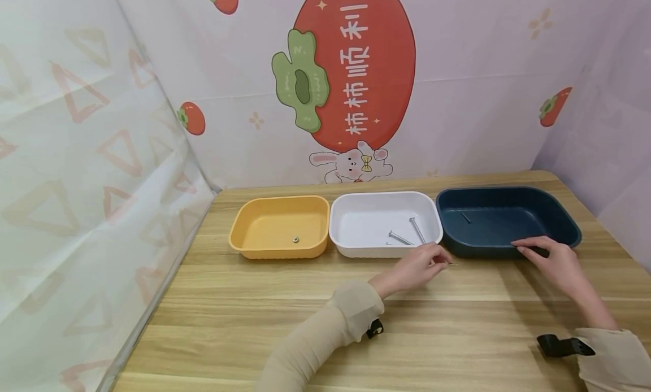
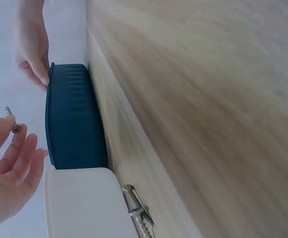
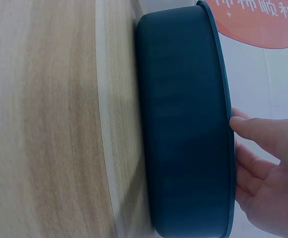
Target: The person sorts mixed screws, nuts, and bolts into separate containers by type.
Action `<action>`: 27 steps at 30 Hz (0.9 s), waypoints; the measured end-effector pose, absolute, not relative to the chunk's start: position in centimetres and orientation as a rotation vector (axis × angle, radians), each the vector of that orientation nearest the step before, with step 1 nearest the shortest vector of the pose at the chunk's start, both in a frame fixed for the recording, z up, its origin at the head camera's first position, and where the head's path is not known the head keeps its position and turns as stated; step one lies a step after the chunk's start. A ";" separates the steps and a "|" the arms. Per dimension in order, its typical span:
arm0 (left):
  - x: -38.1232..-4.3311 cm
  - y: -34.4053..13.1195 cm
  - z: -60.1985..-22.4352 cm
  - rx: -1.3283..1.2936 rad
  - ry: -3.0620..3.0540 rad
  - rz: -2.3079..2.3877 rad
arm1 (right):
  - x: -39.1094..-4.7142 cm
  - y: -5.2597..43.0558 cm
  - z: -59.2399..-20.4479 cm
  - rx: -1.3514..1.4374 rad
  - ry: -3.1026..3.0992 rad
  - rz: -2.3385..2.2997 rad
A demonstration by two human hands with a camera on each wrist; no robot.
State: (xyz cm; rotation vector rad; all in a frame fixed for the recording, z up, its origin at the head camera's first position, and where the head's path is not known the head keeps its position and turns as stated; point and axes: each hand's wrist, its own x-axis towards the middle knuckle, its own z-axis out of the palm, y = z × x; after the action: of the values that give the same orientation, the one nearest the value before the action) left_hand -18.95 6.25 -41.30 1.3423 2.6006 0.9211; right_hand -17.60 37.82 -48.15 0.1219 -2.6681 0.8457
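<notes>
My left hand (image 1: pixel 414 268) pinches a small threaded screw (image 2: pixel 11 118) between thumb and fingertips, just in front of the joint between the white and dark blue trays. In the left wrist view the screw's round head faces the camera. With thumb and fingers my right hand (image 1: pixel 556 265) grips the near rim of the dark blue tray (image 3: pixel 188 124), toward its right end. One thin dark screw (image 1: pixel 465 217) lies inside that tray. Two long bolts (image 1: pixel 402 238) and a tiny metal piece lie in the white tray (image 1: pixel 351 251).
At the left of the row stands a yellow tray (image 1: pixel 280 254) with a nut (image 1: pixel 295 239) in it. Metal hardware (image 2: pixel 138 210) lies on the wooden table (image 1: pixel 213 324) close to the white tray's front. A printed cloth (image 1: pixel 458 115) hangs behind the trays.
</notes>
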 end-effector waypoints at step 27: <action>-20.8 9.8 -41.5 1.163 2.840 1.110 | -18.1 38.7 -49.1 0.157 -2.656 0.899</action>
State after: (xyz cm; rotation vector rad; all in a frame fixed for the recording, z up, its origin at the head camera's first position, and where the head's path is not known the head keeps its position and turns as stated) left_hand -20.76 9.84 -41.47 1.1634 2.8397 1.1099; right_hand -18.05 38.65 -49.10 0.1570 -2.6558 0.8988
